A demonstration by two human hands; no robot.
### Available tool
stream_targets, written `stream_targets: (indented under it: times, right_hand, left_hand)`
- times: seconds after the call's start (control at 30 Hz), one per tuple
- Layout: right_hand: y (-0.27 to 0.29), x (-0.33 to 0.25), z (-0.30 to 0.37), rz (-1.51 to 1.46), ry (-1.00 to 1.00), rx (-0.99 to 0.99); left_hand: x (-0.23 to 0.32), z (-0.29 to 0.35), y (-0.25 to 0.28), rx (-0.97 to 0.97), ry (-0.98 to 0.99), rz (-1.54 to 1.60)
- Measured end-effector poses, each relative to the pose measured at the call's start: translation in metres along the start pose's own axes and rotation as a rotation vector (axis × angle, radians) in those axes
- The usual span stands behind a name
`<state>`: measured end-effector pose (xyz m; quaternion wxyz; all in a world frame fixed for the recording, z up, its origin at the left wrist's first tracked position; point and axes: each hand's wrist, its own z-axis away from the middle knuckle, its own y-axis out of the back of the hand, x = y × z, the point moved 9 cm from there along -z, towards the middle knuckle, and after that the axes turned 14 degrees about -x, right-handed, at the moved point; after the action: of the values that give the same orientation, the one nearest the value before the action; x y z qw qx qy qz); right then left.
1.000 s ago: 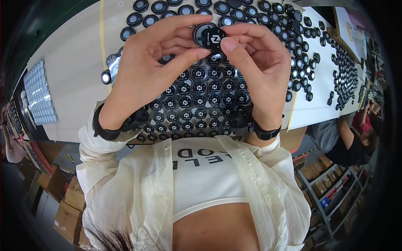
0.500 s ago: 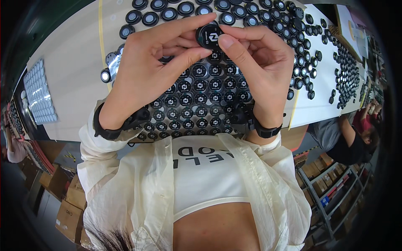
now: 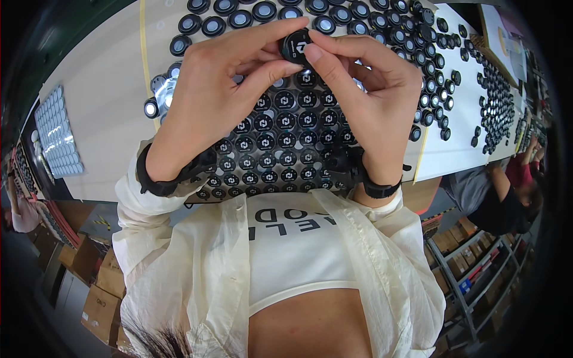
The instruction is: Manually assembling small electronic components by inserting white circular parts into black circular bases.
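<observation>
A small round black disc (image 3: pixel 292 50) with a white mark on its face is held up between both hands, above rows of similar discs. My left hand (image 3: pixel 218 98) grips its left side between thumb and forefinger, the other fingers curled behind. At its right side my right hand (image 3: pixel 376 98) pinches it, thumb tip resting over part of the marked face. Below the hands, black discs with the same white mark (image 3: pixel 286 121) lie face up in close rows in what looks like a clear tray. Both forearms hide parts of these rows.
Many loose black discs with pale centres (image 3: pixel 264 11) lie across the far table and to the right. A clear strip (image 3: pixel 165 95) sits beside my left hand. Farther left is a sheet of pale round pieces (image 3: pixel 58 134). Another person (image 3: pixel 492 197) is at the right; cardboard boxes (image 3: pixel 100 313) stand lower left.
The disc has turned slightly between my fingers, and its white mark has shifted a little left and up. My right thumb and fingers have moved slightly over it.
</observation>
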<state>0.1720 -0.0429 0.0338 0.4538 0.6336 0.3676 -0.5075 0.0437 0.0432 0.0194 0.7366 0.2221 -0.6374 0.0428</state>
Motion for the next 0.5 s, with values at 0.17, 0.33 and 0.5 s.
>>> stream_targets:
  times: [0.17, 0.33, 0.5]
  right_hand:
    - [0.001, -0.002, -0.001, 0.052, 0.022, 0.018]
    - [-0.004, -0.018, -0.004, 0.354, 0.184, -0.012]
    - [-0.021, -0.010, -0.006, 0.178, 0.127, -0.215]
  left_hand:
    - [0.009, -0.004, 0.003, -0.005, -0.046, -0.028]
    - [0.006, -0.007, 0.005, -0.028, -0.069, -0.014]
    - [0.021, -0.034, 0.034, 0.004, -0.159, -0.016]
